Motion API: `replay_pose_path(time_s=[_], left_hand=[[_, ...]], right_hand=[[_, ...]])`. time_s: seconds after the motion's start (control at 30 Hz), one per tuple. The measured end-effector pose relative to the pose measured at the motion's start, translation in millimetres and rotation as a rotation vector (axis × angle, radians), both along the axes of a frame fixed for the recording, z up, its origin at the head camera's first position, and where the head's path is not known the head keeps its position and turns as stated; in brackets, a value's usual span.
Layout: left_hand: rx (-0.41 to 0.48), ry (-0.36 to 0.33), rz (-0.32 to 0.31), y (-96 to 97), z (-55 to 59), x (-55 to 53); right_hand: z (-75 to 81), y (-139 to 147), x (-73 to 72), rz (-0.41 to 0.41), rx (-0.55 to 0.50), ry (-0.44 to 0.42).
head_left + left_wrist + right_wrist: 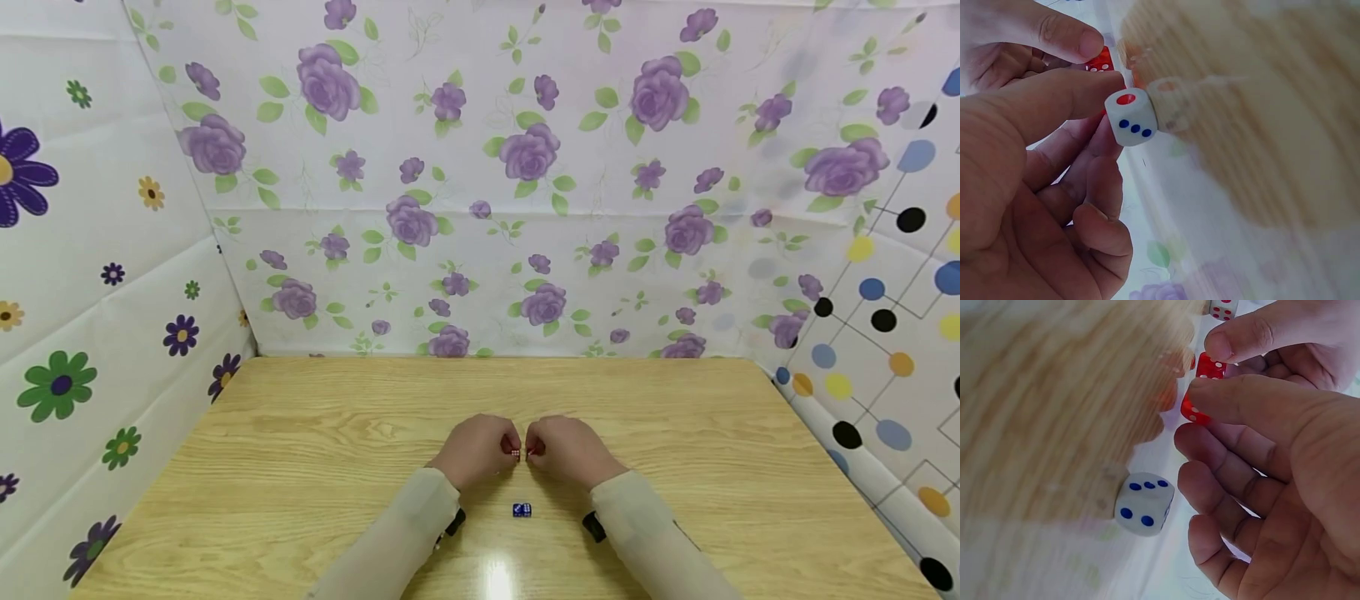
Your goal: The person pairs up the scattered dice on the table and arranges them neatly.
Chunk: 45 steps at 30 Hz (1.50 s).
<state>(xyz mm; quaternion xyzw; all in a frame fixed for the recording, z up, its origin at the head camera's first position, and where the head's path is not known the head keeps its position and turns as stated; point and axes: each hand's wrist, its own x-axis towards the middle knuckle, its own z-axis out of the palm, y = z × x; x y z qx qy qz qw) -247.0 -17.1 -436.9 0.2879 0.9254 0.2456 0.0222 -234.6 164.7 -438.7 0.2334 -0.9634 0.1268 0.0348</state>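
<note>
In the head view my left hand (477,451) and right hand (574,451) face each other over the wooden table, fingertips close together. My left thumb and fingers pinch a red die with white dots (1211,366). My right hand pinches another red die (1194,410), partly covered by the thumb, right beside the first. A white die (1130,117) with a red dot and blue dots stands on the table by my left thumb. Another white die (1145,504) with blue dots sits beside the lower fingers of my right hand. Both white dice are mostly hidden by the hands in the head view.
Two blue dice (522,510) lie side by side on the table (300,483), between my forearms and nearer to me. A flowered cloth (480,167) hangs behind the back edge. Patterned cloths line the left (97,333) and right (885,350) sides.
</note>
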Motion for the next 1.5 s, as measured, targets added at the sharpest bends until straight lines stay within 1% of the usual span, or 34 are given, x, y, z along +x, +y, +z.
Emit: replay_pose_path(time_s=[0.1,0.23,0.37,0.57,0.7,0.83,0.97,1.07,1.13,1.2,1.33,1.5], left_hand=[[0.015,-0.011,-0.007,0.4,-0.7,0.8],[0.008,-0.022,-0.010,1.1,-1.3,0.5],[0.003,-0.004,-0.019,2.2,-1.8,-0.2],[0.015,0.025,-0.017,1.6,-1.1,0.0],[0.023,0.028,-0.013,1.0,-0.9,0.3],[0.021,0.023,-0.008,1.2,-1.9,0.1],[0.012,0.008,-0.005,1.1,-2.0,1.0],[0.018,-0.022,0.008,-1.5,0.6,2.5],[0.023,-0.035,0.021,-5.3,5.0,3.5],[0.027,-0.033,0.036,-11.0,10.4,4.0],[0.037,-0.002,0.051,-25.4,21.3,5.1],[0.075,0.018,0.065,-39.7,32.0,7.6]], right_hand=[[-0.6,0,0.9,0.023,-0.003,0.008],[-1.8,-1,1.0,0.037,-0.009,0.011],[-1.9,-2,0.7,0.049,-0.014,0.018],[-1.1,-4,-0.5,0.062,-0.018,0.016],[-1.0,-4,-1.0,0.074,-0.023,0.020],[-1.0,-3,-0.7,0.071,-0.041,0.002],[0.7,-2,0.7,0.046,-0.068,-0.049],[5.2,2,2.4,0.007,-0.096,-0.087],[9.9,7,3.9,-0.026,-0.114,-0.100],[15.3,12,5.7,-0.060,-0.127,-0.102],[23.8,25,9.2,-0.112,-0.122,-0.068],[26.2,39,12.5,-0.128,-0.130,0.002]])
